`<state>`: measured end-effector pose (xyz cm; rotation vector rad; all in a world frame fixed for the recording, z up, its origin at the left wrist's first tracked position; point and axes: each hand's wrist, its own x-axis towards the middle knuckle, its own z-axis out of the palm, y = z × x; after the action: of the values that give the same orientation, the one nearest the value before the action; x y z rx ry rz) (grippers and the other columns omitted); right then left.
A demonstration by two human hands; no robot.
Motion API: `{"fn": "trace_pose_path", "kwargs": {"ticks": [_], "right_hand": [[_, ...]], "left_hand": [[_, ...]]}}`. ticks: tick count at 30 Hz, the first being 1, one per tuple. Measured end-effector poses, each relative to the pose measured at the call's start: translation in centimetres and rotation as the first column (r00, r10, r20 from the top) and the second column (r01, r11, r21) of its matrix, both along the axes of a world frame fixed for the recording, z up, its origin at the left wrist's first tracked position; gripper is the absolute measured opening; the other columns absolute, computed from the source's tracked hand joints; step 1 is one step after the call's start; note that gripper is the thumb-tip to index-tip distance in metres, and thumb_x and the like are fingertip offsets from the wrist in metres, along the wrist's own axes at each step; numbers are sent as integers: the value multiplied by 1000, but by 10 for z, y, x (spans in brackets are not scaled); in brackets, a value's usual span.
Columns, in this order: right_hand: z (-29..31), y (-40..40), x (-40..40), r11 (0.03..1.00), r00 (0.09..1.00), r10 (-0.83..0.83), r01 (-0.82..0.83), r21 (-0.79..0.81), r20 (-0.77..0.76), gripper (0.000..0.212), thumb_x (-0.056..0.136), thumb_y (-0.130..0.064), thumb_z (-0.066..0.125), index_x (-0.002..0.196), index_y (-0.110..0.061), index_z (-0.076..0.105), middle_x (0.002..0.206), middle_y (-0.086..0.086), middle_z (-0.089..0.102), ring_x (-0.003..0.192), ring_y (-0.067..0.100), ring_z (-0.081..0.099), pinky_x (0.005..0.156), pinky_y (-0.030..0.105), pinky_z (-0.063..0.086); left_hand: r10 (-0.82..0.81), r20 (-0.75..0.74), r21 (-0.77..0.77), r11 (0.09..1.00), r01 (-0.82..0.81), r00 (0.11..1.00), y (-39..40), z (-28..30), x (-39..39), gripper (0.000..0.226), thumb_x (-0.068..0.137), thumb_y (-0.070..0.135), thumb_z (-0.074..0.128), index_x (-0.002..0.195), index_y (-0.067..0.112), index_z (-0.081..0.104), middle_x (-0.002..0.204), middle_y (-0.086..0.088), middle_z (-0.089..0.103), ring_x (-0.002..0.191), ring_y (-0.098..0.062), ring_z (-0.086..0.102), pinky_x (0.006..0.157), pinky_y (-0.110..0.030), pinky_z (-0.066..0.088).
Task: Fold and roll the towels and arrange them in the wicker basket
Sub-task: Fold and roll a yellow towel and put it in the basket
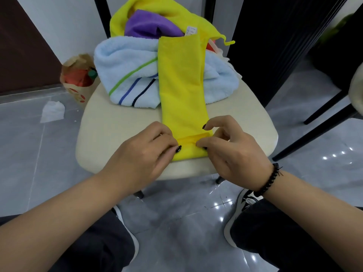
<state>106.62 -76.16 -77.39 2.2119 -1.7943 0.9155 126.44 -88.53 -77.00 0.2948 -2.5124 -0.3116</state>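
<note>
— While the yellow towel (181, 91) lies folded into a long narrow strip down the middle of the chair seat (110, 122), both hands are right on its near end. What do you see at the fingers?

— The left hand (145, 154) has its fingers curled and bunched together on the left corner of that end, the dark-painted thumbnail pressed onto the cloth. The right hand (227, 148) pinches the same end from the other side, thumb and lower fingers clamped on the fabric, while its forefinger arches up over the strip's right edge.

— And between the two thumbs?

— A small fold of the yellow cloth is turned up there, a short lip just ahead of the fingertips. Behind them, the last bit of the strip reaches toward the seat's front edge.

— Beyond the fingers?

— The strip runs away from them and climbs onto a heap: a pale blue towel (127, 75) with green and blue stripes, a purple towel (149, 24) above it, and another yellow towel (141, 6) draped over the top.

— Anything off to the sides?

— Left of the left hand, down on the tiled floor (176, 213), a paper bag (76, 75) and a crumpled white tissue (52, 111). A black bead bracelet (269, 180) circles the right wrist.
</note>
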Motion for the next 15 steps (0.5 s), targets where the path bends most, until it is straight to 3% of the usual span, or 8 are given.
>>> {"fn": "trace_pose_path", "kwargs": {"ticks": [3,6,11,15], "right_hand": [[-1,2,-3,999,998,37,-36,16,-54,25,90,-7,49,100,-4,72,108,17,61,77,27,56,57,38,49],[1,4,-8,997,994,61,-58,41,-87,26,92,-13,52,106,-2,70,107,17,64,79,31,57,63,40,48],[-1,4,-15,996,987,58,-48,71,-153,37,93,-31,59,116,-3,67,110,16,63,83,31,56,70,42,49],[-2,3,-14,997,998,18,-14,77,-55,53,92,-35,60,131,0,55,118,17,60,98,32,59,82,43,50]], "left_hand": [[-18,25,-236,971,24,1000,-2,2,3,15,92,10,61,92,1,72,97,-13,67,77,-31,61,62,-41,49],[-43,58,-344,937,61,997,-2,4,6,16,91,10,60,98,4,74,101,-10,70,84,-32,64,64,-42,47],[-38,94,-263,963,62,995,-2,0,8,28,90,25,63,109,6,72,106,-7,70,91,-29,66,69,-42,48],[-35,76,-146,988,46,996,-5,-4,8,27,90,25,66,110,7,72,116,-10,67,96,-28,64,75,-39,47]]}}
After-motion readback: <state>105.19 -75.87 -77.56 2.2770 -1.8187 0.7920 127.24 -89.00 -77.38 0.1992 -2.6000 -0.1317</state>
